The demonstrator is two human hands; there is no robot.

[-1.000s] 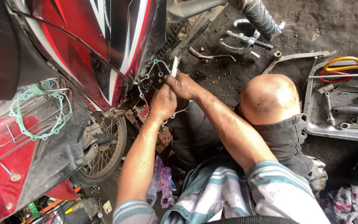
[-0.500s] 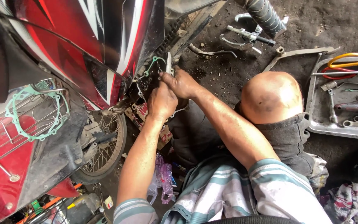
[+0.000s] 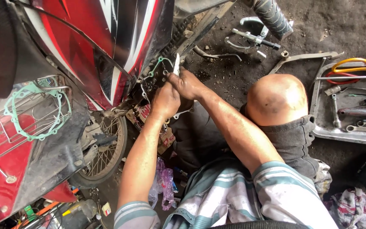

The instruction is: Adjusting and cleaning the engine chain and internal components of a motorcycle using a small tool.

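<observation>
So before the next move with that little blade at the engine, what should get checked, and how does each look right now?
1. Right hand has the slim pale blade pinched firmly: ok.
2. Left hand is braced against the engine case: ok.
3. Blade tip is on the case's mating edge: cannot tell, the fingers hide it.
4. Old green gasket is fully off the case: not ok, a strip hangs there.
5. Spare green gasket is out of harm's way: ok, it rests on the wire rack.
6. Tool tray is near the right knee: ok.
</observation>
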